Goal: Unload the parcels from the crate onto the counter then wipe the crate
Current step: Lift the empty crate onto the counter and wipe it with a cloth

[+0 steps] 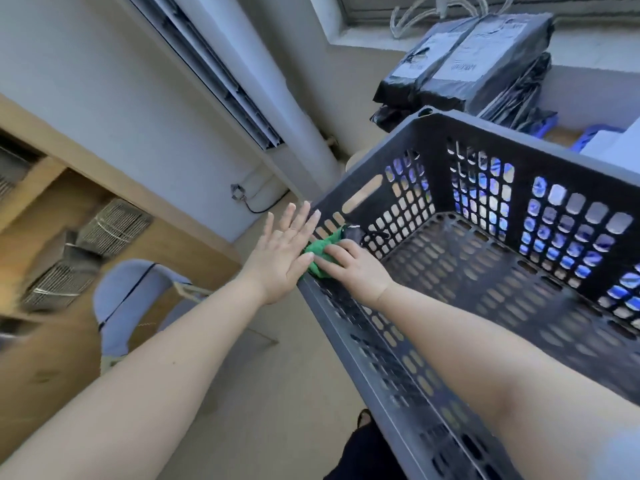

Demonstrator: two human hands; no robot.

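Wiping the emptied crate, cloth at its left wall.

The parcels (464,64) lie stacked on the counter (588,81) at the upper right of the frame, so the unloading looks done and the wiping is in hand. The right hand (349,265) presses a green cloth (320,252) against the inside of the crate (485,258) near its left corner, fingers curled over it. The left hand (284,251) lies flat, fingers straight, against the outside of that same wall, bracing it just beside the cloth. Next, I judge, the cloth must sweep along the wall and down over the perforated floor.
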